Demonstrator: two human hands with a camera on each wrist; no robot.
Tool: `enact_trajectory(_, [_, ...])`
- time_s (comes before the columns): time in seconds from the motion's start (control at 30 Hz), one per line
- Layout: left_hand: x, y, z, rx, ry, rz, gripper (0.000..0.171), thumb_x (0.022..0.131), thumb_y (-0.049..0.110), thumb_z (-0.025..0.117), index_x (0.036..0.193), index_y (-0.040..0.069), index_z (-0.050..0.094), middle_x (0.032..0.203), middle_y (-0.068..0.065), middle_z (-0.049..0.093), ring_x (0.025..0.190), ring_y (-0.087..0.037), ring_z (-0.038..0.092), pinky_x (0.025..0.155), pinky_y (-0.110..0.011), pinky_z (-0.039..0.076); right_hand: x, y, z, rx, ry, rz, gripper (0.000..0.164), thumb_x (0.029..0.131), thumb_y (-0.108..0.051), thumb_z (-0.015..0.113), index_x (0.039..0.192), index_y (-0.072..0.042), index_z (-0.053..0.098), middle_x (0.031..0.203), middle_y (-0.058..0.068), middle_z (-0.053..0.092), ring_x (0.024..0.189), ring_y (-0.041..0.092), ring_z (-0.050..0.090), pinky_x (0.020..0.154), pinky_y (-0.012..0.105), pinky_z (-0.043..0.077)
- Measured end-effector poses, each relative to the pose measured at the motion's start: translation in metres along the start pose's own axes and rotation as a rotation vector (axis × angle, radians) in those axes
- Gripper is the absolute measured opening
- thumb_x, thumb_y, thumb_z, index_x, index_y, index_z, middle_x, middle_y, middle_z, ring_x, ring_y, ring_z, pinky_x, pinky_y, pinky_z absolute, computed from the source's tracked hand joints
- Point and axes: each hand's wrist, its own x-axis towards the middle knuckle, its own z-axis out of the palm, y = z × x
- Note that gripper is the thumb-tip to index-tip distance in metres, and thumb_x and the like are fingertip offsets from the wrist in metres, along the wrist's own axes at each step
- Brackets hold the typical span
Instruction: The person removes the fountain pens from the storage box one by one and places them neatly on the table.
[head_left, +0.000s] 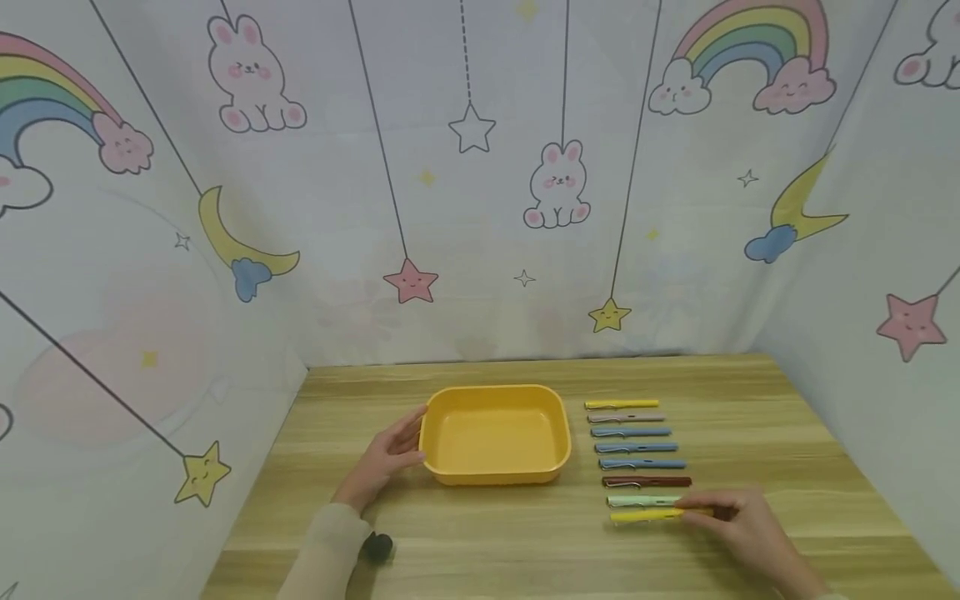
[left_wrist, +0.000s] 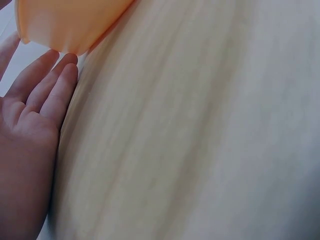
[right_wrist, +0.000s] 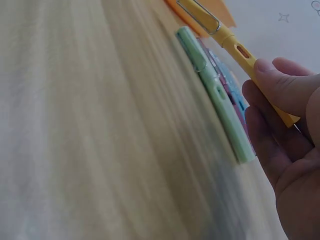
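Note:
My right hand (head_left: 742,525) pinches a yellow pen (head_left: 645,516) by its barrel end between thumb and fingers. In the right wrist view this pen (right_wrist: 245,57) is lifted off the table, its silver clip pointing away from the hand (right_wrist: 285,95). Just beyond it lies a light green pen (head_left: 641,501), then a dark red pen (head_left: 660,482). With fairly straight fingers, my left hand (head_left: 386,457) rests against the left side of a yellow plastic tray (head_left: 495,477). The left wrist view shows those fingertips (left_wrist: 67,60) at the tray's outer wall (left_wrist: 75,25).
Farther back in the same column lie three blue pens (head_left: 636,447), a pale pinkish pen (head_left: 630,418) and another yellow pen (head_left: 622,404). They sit right of the tray on a wood-grain table (head_left: 480,542). A cartoon-printed curtain (head_left: 480,217) encloses the table's back and sides.

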Motion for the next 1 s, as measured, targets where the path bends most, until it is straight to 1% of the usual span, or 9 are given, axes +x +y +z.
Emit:
enact_trajectory(0.1, [0.000, 0.001, 0.000, -0.006, 0.000, 0.003, 0.078, 0.099, 0.000, 0.070, 0.166, 0.011, 0.031, 0.169, -0.021, 0.031, 0.154, -0.043, 0.033, 0.113, -0.023, 0.044, -0.005, 0.004, 0.002, -0.041, -0.015, 0.015, 0.016, 0.084, -0.006, 0.086, 0.099, -0.010, 0.084, 0.096, -0.002, 0.081, 0.080, 0.007, 0.073, 0.063, 0.025, 0.060])
enact_trajectory(0.2, [0.000, 0.002, 0.000, -0.011, -0.001, 0.007, 0.079, 0.098, 0.001, 0.070, 0.166, 0.011, 0.031, 0.169, -0.021, 0.031, 0.154, -0.043, 0.032, 0.113, -0.023, 0.044, -0.007, 0.006, 0.004, -0.073, -0.009, 0.034, 0.016, 0.083, -0.008, 0.087, 0.098, -0.012, 0.084, 0.096, -0.004, 0.081, 0.086, 0.003, 0.074, 0.069, 0.022, 0.061])
enact_trajectory(0.3, [-0.001, 0.002, 0.001, -0.011, -0.002, 0.003, 0.079, 0.098, 0.002, 0.071, 0.166, 0.011, 0.031, 0.169, -0.021, 0.031, 0.154, -0.042, 0.033, 0.112, -0.022, 0.044, -0.009, 0.008, 0.006, -0.112, 0.006, 0.014, 0.018, 0.081, -0.007, 0.089, 0.097, -0.014, 0.084, 0.095, -0.005, 0.081, 0.088, 0.000, 0.073, 0.072, 0.017, 0.060])
enact_trajectory(0.43, [-0.001, 0.000, 0.001, -0.008, -0.008, 0.010, 0.079, 0.098, 0.001, 0.070, 0.166, 0.011, 0.031, 0.169, -0.022, 0.031, 0.154, -0.043, 0.032, 0.112, -0.022, 0.044, -0.009, 0.012, 0.010, -0.171, 0.026, -0.082, 0.023, 0.077, -0.004, 0.091, 0.095, -0.016, 0.084, 0.094, -0.007, 0.081, 0.088, -0.002, 0.073, 0.074, 0.010, 0.056])
enact_trajectory(0.57, [0.001, 0.000, -0.001, -0.004, -0.005, 0.015, 0.079, 0.098, 0.000, 0.070, 0.166, 0.011, 0.031, 0.169, -0.022, 0.030, 0.154, -0.043, 0.032, 0.112, -0.021, 0.044, -0.008, 0.016, 0.013, -0.227, 0.049, -0.189, 0.030, 0.072, 0.001, 0.092, 0.094, -0.017, 0.084, 0.092, -0.009, 0.080, 0.085, -0.001, 0.073, 0.074, 0.007, 0.054])
enact_trajectory(0.7, [0.001, 0.001, -0.001, -0.006, -0.001, -0.002, 0.080, 0.098, 0.003, 0.073, 0.166, 0.012, 0.032, 0.169, -0.020, 0.031, 0.154, -0.042, 0.032, 0.112, -0.021, 0.044, -0.007, 0.017, 0.016, -0.288, 0.082, -0.249, 0.036, 0.067, 0.004, 0.093, 0.092, -0.020, 0.083, 0.090, -0.012, 0.079, 0.082, -0.001, 0.072, 0.074, 0.005, 0.053])
enact_trajectory(0.8, [0.001, 0.003, -0.001, -0.005, 0.000, -0.009, 0.080, 0.098, 0.003, 0.072, 0.166, 0.012, 0.032, 0.169, -0.019, 0.031, 0.154, -0.041, 0.032, 0.112, -0.021, 0.043, -0.007, 0.017, 0.018, -0.303, 0.098, -0.253, 0.038, 0.066, 0.005, 0.094, 0.091, -0.021, 0.083, 0.089, -0.012, 0.078, 0.081, -0.002, 0.071, 0.074, 0.005, 0.052])
enact_trajectory(1.0, [0.000, 0.004, 0.001, -0.006, 0.001, -0.010, 0.078, 0.098, 0.000, 0.070, 0.166, 0.012, 0.032, 0.169, -0.019, 0.031, 0.154, -0.041, 0.032, 0.112, -0.020, 0.043, -0.008, 0.017, 0.019, -0.305, 0.108, -0.226, 0.038, 0.067, 0.005, 0.093, 0.091, -0.022, 0.083, 0.089, -0.014, 0.077, 0.081, -0.002, 0.071, 0.074, 0.005, 0.052])
